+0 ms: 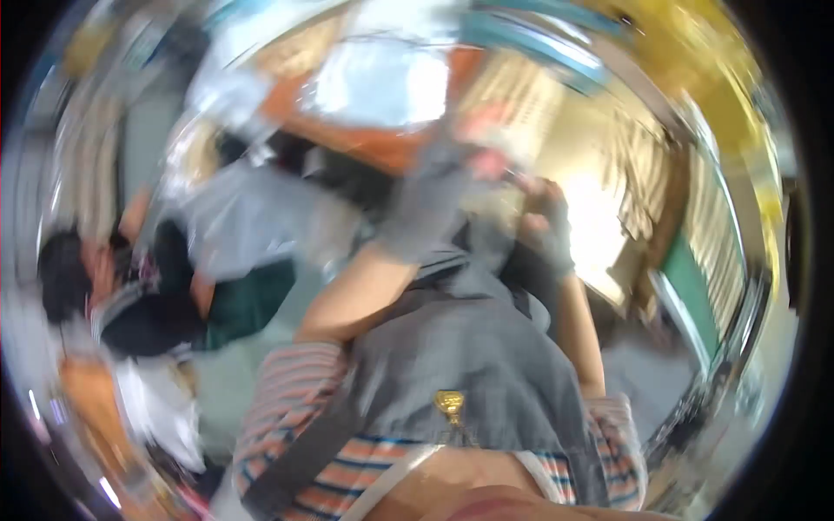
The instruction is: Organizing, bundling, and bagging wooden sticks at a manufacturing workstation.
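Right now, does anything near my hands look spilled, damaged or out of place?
Nothing clearly stands out. No spill or break shows around your left hand or right hand, though both are blurred, so small faults could be missed. The translucent plastic on the left looks rumpled, but not evidently damaged.

left hand (427,198): forward, blurred | right hand (549,221): partly curled

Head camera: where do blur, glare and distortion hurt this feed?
Head view: motion blur smears the grey-covered left hand and grey-covered right hand; glare whitens the pale yellow surface beside the right; fisheye distortion bends the outer scene.
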Demonstrator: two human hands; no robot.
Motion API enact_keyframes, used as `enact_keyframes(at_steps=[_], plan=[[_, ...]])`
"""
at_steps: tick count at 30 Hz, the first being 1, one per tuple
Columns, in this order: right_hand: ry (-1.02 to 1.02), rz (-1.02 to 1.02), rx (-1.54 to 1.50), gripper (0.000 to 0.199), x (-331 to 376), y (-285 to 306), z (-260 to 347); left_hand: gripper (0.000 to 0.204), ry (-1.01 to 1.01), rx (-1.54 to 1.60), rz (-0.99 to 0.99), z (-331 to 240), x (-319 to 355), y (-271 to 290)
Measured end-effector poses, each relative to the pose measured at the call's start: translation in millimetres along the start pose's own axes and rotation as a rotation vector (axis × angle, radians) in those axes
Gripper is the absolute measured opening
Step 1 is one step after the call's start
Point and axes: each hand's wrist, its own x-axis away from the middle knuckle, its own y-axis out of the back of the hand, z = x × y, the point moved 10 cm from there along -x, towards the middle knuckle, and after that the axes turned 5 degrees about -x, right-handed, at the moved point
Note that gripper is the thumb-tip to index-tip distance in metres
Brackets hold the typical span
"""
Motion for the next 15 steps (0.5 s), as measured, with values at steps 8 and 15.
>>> enact_keyframes(at_steps=[8, 15], plan=[[-0.179, -0.644, -0.295, 0.073, -8, 81, -6, 0.028, -0.059, -0.679, 0.237, 111, -81, -78], [-0.775, -0.487, 0.359, 0.101, -42, 245, -137, 0.053, -0.069, -1.271, 0.011, 193, -146, -27]])
